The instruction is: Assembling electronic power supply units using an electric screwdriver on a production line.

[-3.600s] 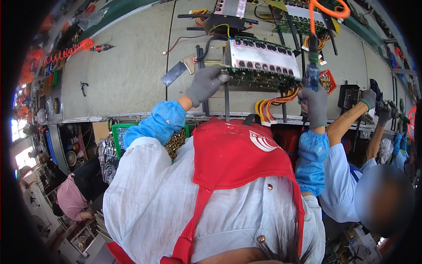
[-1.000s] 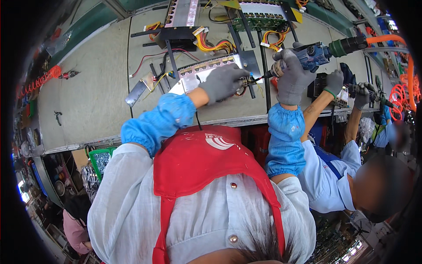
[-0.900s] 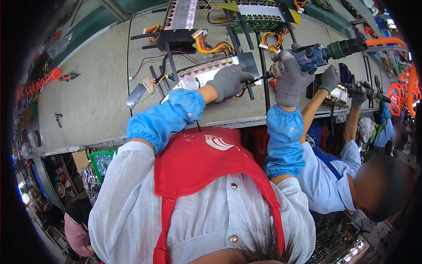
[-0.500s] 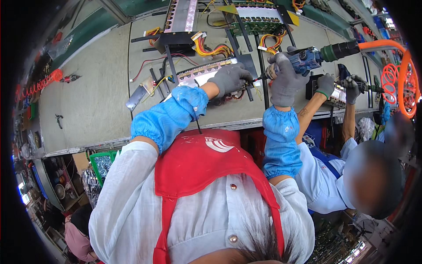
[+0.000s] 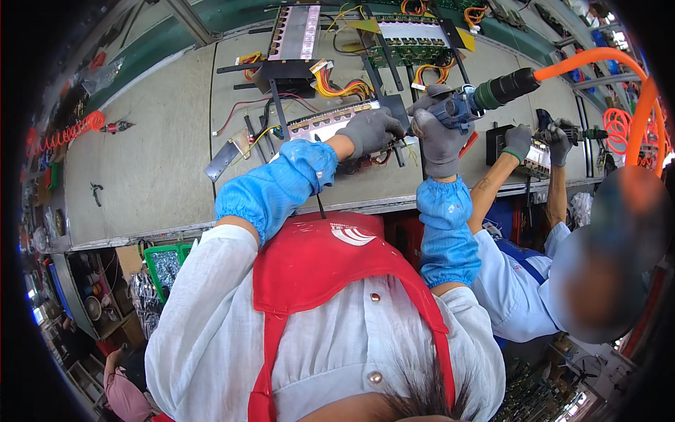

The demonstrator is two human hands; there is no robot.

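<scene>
Circuit unit, pale-topped with a row of dark parts along its far edge, lies on the bench under and just left of my left hand. Left glove rests over the unit's right end, fingers bent; fingertips largely hidden, so I cannot tell whether they pinch anything. My right hand, gloved too, is wrapped firmly around a blue power driver. Its nose points left, toward my left fingertips; whether the bit touches the unit is too small to read. From the driver's black rear end, an orange hose arcs off to the right of my grip. Beyond my left hand: a dark plate just past the knuckles, then a bundle of yellow and orange wires. Farther out, two more board units, one narrow and pale, one with green edges. Left of my left forearm, a loose metal plate. Right of my driver hand, a co-worker's gloved hand at a black-cased unit.
</scene>
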